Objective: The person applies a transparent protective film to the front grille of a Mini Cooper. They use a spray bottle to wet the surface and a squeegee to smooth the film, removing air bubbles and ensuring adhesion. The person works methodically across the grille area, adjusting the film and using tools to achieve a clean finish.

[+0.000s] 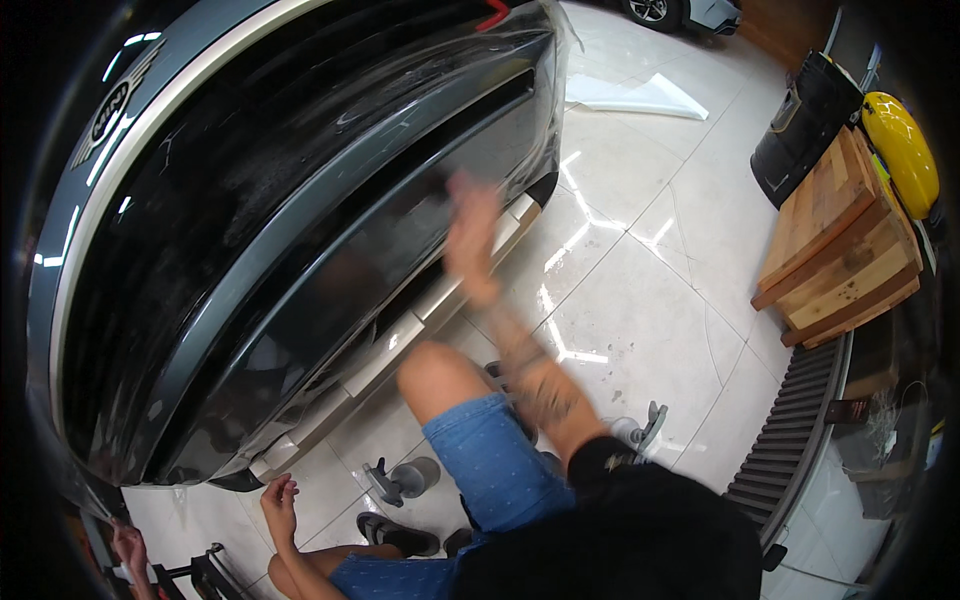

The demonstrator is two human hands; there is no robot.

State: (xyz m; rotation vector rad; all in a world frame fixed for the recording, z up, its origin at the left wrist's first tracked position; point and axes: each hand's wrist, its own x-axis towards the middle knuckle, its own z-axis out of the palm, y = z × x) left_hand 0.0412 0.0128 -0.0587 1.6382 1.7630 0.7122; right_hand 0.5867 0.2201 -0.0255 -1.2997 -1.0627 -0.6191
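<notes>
A grey and black car front bumper [330, 270] fills the left half, with loose, wrinkled clear film [548, 100] over it and hanging past its right edge. My right hand [472, 240] is in front of the dark lower grille panel, smeared by motion. Whether it touches the panel, I cannot tell. Below the bumper's lower left corner is my left hand [281, 508], its fingers curled together at the tips. Anything pinched in them is too small to make out. Another person's hand [130, 548] shows at the far lower left, by the film's edge.
Two spray bottles, one left [402, 480] and one right [640, 428] of my knee, stand on the glossy tiled floor [650, 280]. Wooden crates [840, 240], a black bin [805, 125] and a yellow rounded object [900, 150] are at right. White sheeting [640, 97] lies beyond the bumper.
</notes>
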